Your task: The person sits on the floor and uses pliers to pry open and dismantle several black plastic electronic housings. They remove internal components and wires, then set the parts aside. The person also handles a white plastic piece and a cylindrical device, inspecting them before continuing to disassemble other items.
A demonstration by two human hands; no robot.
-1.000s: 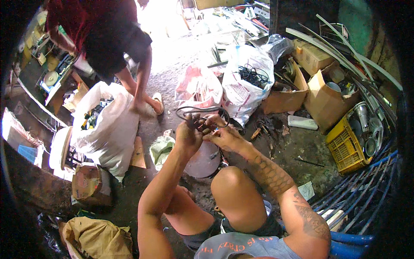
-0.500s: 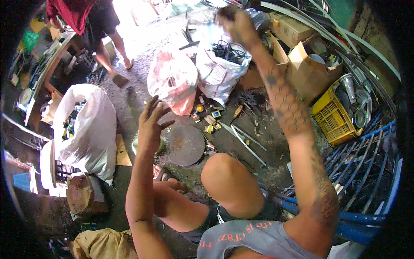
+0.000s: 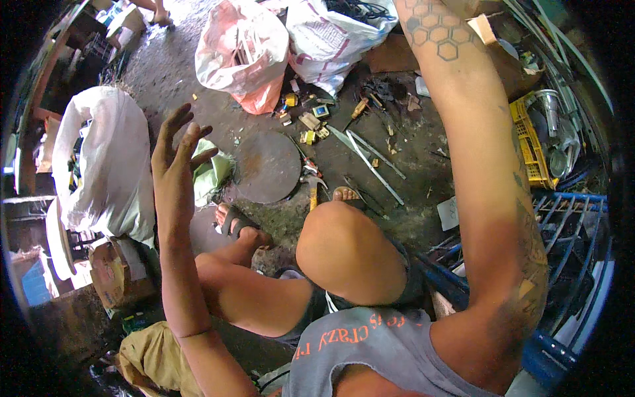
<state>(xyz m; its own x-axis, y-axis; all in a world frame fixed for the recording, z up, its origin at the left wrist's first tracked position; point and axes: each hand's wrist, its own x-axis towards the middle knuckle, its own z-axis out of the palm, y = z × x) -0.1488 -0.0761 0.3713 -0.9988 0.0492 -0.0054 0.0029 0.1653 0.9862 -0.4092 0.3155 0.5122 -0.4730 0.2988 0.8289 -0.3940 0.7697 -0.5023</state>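
Note:
My left hand (image 3: 177, 159) is raised at the left of centre with its fingers spread, and nothing is in it. Below and beside its fingers lies a pale green cloth or sack (image 3: 210, 173), next to a round dark metal plate (image 3: 267, 165) on the floor. My tattooed right forearm (image 3: 456, 79) stretches up past the top edge, so my right hand is out of sight. Between the plate and my knee lies a hammer (image 3: 313, 190) with a yellow handle. Small yellow parts (image 3: 308, 137) and pale metal strips (image 3: 374, 167) are scattered beyond.
A white sack (image 3: 109, 172) stands at the left. A pinkish sack (image 3: 245, 59) and a white sack of black cables (image 3: 331, 53) stand ahead. At the right are a yellow crate (image 3: 529, 145) of metalware and a blue metal rack (image 3: 562, 231). Another person's foot (image 3: 161, 14) shows far left.
The view has tilted down. My right hand, raised at the top before, has left the picture. My left hand stays raised with fingers spread. The other person has mostly gone from view.

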